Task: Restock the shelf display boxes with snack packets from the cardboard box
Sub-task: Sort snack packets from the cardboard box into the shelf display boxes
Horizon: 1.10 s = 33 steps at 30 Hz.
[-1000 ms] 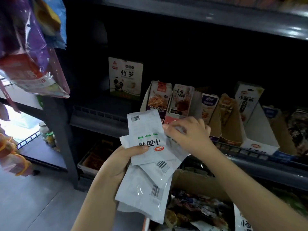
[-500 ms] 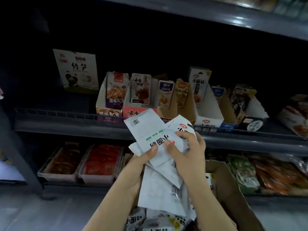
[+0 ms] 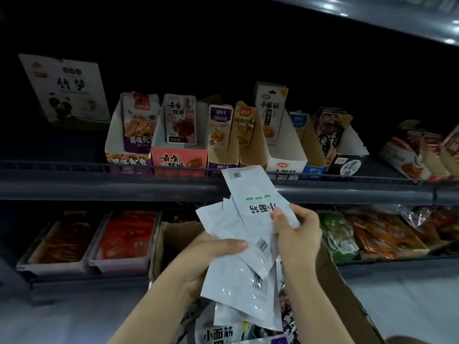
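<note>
The left hand clutched a fanned stack of white snack packets at centre frame, thumb pressed across their faces, while the right hand pinched the top packet's edge — apparently sorting them. None had reached the shelf yet. Just above, the matching white display box stood nearly empty, one packet propped at its back. Below, at the bottom of the frame, the cardboard box held more — restocking looked barely begun.

Right hand moved on the packets
The right hand now pinches the top white packet at its right edge.
</note>
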Available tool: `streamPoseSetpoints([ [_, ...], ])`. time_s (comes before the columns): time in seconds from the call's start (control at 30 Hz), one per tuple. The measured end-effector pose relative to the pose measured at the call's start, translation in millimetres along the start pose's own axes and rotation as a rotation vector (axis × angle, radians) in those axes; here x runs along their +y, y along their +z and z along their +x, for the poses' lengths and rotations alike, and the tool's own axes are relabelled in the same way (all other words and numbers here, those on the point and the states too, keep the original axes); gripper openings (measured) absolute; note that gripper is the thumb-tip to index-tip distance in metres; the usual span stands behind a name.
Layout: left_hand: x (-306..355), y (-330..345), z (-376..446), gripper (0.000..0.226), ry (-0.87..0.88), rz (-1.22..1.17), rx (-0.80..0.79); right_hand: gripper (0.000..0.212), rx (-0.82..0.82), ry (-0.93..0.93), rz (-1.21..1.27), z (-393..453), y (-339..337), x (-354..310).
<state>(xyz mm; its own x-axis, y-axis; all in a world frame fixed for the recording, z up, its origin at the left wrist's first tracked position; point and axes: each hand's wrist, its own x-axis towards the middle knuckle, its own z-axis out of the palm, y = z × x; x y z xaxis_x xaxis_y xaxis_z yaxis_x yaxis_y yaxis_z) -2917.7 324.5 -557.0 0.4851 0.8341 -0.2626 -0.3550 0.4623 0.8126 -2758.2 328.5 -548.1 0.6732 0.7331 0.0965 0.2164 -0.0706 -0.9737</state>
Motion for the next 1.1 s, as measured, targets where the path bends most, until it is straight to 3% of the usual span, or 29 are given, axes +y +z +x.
streamPoseSetpoints([
  [0.3,26,-30,-12,0.028,-0.029,0.033,-0.011,0.013,-0.371,0.093,0.131,52,-66,-19],
  [0.43,28,-38,-14,0.071,-0.043,0.049,-0.029,0.013,-0.552,0.095,0.096,72,-84,-34],
  [0.53,28,-42,-14,0.082,-0.057,0.046,-0.034,0.014,-0.636,0.094,0.115,86,-88,-45],
  [0.7,27,-45,-15,0.094,-0.069,0.043,-0.026,0.012,-0.726,0.148,0.036,102,-78,-48],
  [0.87,28,-44,-14,0.083,-0.065,0.031,-0.028,0.013,-0.77,0.145,-0.076,103,-61,-40],
  [1.1,32,-44,-13,0.079,-0.069,0.024,-0.044,0.016,-0.811,-0.069,-0.305,90,-45,-41],
])
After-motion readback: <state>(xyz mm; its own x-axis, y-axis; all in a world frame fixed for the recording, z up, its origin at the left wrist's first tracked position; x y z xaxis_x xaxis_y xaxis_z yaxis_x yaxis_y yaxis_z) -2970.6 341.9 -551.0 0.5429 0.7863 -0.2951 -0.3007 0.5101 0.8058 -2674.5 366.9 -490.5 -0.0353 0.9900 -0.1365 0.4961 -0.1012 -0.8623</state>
